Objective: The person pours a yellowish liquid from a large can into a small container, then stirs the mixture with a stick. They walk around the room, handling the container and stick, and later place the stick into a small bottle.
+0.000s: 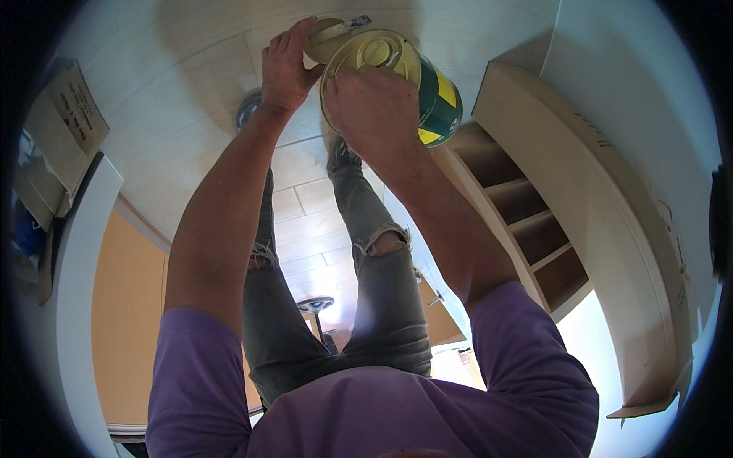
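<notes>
A green and yellow tin (439, 95) with a yellow top and raised round cap stands at the upper centre. My right hand (370, 107) is over the top's near side with fingers curled down; what they grip is hidden. Just left of the tin, my left hand (284, 72) has its fingers spread, tips beside a round tan disc (319, 47); I cannot tell whether they touch it. A brush-like tool with pale, stained parts (342, 27) lies across the disc.
A long cardboard piece (573, 153) leans along the right wall beside wooden shelving (504, 195). Torn cardboard (69, 114) sits at the left above a white-edged cabinet (126, 298). My legs and feet are on the pale tiled floor (198, 91); a dark round object (248, 111) is behind my left wrist.
</notes>
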A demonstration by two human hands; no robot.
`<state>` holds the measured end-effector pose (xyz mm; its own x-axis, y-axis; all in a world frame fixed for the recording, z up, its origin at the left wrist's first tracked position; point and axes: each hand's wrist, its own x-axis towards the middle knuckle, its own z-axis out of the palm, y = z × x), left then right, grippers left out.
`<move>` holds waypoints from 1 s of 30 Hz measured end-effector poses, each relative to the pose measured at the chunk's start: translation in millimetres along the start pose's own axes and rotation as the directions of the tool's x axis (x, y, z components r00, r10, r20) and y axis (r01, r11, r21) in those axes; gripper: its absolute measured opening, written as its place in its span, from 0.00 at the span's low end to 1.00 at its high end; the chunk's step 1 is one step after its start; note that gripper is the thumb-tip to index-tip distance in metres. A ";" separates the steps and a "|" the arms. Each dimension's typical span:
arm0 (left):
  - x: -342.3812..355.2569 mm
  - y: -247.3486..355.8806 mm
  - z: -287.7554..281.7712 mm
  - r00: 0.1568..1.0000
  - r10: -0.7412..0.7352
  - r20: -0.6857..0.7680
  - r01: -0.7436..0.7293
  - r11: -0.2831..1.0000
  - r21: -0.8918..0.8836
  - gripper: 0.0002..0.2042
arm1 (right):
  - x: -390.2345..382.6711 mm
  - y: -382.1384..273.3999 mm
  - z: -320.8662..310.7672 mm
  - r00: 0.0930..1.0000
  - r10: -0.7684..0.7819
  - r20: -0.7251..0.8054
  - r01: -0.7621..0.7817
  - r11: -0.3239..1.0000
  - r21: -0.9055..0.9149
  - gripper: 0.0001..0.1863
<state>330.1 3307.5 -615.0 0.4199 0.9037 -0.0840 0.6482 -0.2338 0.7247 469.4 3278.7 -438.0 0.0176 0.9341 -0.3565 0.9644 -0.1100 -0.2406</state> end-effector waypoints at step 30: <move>-20.6 69.1 -9.4 0.991 0.091 0.094 -0.081 0.992 -0.100 0.46 | -111.9 78.0 -36.8 0.966 0.238 -0.104 -0.200 0.937 0.287 0.09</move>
<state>360.2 3276.1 -556.8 0.5350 0.8409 -0.0817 0.5448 -0.2694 0.7941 552.3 3178.0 -383.6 0.2738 0.9112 -0.3079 0.8244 -0.3872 -0.4128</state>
